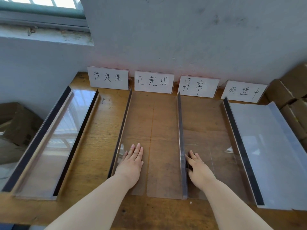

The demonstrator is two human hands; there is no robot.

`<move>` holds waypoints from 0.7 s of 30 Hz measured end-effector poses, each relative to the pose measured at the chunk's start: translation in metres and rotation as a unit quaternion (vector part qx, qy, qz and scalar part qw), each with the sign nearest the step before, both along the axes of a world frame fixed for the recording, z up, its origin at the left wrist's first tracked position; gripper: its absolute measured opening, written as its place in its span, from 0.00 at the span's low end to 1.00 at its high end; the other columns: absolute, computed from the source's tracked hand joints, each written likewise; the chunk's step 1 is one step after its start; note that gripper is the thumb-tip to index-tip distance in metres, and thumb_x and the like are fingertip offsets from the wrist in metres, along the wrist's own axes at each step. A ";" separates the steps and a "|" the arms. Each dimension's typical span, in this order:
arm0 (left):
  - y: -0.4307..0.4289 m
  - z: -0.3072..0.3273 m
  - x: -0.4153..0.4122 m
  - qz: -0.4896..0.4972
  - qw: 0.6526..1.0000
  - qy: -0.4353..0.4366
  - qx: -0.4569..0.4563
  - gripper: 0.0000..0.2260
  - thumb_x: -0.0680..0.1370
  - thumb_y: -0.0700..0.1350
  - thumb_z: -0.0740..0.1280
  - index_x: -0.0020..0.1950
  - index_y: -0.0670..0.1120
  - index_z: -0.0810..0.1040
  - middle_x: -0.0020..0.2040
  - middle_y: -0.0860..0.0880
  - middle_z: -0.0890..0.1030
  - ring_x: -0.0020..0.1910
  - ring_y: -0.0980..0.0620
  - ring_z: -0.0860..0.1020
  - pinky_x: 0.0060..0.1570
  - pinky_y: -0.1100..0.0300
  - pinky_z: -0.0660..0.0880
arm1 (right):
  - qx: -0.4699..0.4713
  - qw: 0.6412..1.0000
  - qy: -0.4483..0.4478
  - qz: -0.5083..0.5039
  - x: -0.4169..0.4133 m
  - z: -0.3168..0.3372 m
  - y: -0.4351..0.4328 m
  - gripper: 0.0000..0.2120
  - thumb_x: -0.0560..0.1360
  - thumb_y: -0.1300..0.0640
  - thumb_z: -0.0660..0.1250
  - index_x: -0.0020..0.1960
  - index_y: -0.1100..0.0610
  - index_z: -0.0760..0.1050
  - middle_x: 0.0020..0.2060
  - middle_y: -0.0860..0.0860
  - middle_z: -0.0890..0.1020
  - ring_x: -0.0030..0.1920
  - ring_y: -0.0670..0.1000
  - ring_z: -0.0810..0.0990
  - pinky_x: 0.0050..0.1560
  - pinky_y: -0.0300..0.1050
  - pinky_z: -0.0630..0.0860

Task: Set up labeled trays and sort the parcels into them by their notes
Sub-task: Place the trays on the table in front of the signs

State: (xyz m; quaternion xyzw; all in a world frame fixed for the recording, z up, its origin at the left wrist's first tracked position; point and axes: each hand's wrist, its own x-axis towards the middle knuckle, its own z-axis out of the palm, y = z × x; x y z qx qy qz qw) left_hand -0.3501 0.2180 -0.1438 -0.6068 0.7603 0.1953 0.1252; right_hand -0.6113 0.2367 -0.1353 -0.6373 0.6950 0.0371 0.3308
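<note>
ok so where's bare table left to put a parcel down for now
Bare wood strip between the far-left tray and the second tray, and the front edge below the trays. Crowded rightward: three trays sit close together, then cardboard boxes; label cards fill the back.

The single view comes from a wide-angle camera on the person's head. It looks forward and steeply down across a wooden table toward the wall behind it. It sits close above the table's near edge. Both forearms enter from the bottom of the frame, with the left hand and right hand just below centre. The lens bends straight lines (the clear trays fan outward toward the lower corners). Label cards cross mid-height, a window fills the top left, and cardboard boxes touch the right edge.
</note>
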 end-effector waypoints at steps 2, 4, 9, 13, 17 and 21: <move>0.000 0.000 -0.003 0.001 1.000 0.001 -0.003 0.24 0.84 0.49 0.43 0.77 0.46 0.36 0.77 0.49 0.35 0.76 0.50 0.34 0.73 0.54 0.37 | 0.002 1.000 0.000 0.001 0.000 0.001 0.000 0.29 0.80 0.59 0.58 0.78 0.50 0.51 0.78 0.48 0.47 0.77 0.50 0.43 0.76 0.52 0.51; -0.001 -0.001 -0.005 0.005 1.000 0.000 -0.002 0.24 0.84 0.49 0.43 0.77 0.46 0.36 0.77 0.49 0.35 0.76 0.50 0.34 0.72 0.55 0.36 | 0.001 1.000 0.002 0.003 0.000 0.000 0.000 0.29 0.80 0.58 0.58 0.78 0.50 0.51 0.78 0.48 0.47 0.77 0.50 0.43 0.76 0.52 0.50; -0.002 -0.001 -0.007 0.007 1.000 -0.008 0.003 0.24 0.84 0.48 0.44 0.77 0.46 0.36 0.77 0.49 0.35 0.76 0.50 0.34 0.73 0.54 0.37 | 0.000 1.000 0.003 0.002 0.000 -0.001 -0.001 0.29 0.80 0.58 0.59 0.78 0.50 0.51 0.78 0.48 0.47 0.77 0.50 0.43 0.76 0.51 0.49; -0.002 0.001 -0.009 0.007 1.000 -0.021 0.001 0.24 0.84 0.48 0.43 0.77 0.46 0.36 0.77 0.49 0.35 0.76 0.49 0.35 0.73 0.54 0.37 | 0.005 1.000 0.004 0.007 0.000 0.001 -0.001 0.29 0.81 0.58 0.58 0.78 0.51 0.50 0.78 0.49 0.46 0.77 0.50 0.43 0.76 0.52 0.48; -0.001 0.004 -0.009 0.003 1.000 -0.024 0.004 0.24 0.85 0.48 0.44 0.77 0.45 0.37 0.78 0.49 0.36 0.76 0.49 0.36 0.74 0.53 0.39 | 0.009 1.000 0.008 0.014 0.000 0.004 -0.001 0.30 0.80 0.58 0.59 0.78 0.51 0.49 0.78 0.49 0.46 0.77 0.50 0.42 0.76 0.52 0.48; 0.001 0.006 -0.007 -0.007 1.000 -0.024 0.014 0.24 0.85 0.49 0.44 0.77 0.46 0.36 0.78 0.49 0.35 0.76 0.49 0.36 0.74 0.53 0.40 | 0.011 1.000 0.015 0.017 0.002 0.007 0.000 0.30 0.80 0.59 0.58 0.78 0.51 0.48 0.78 0.49 0.45 0.77 0.51 0.42 0.76 0.52 0.48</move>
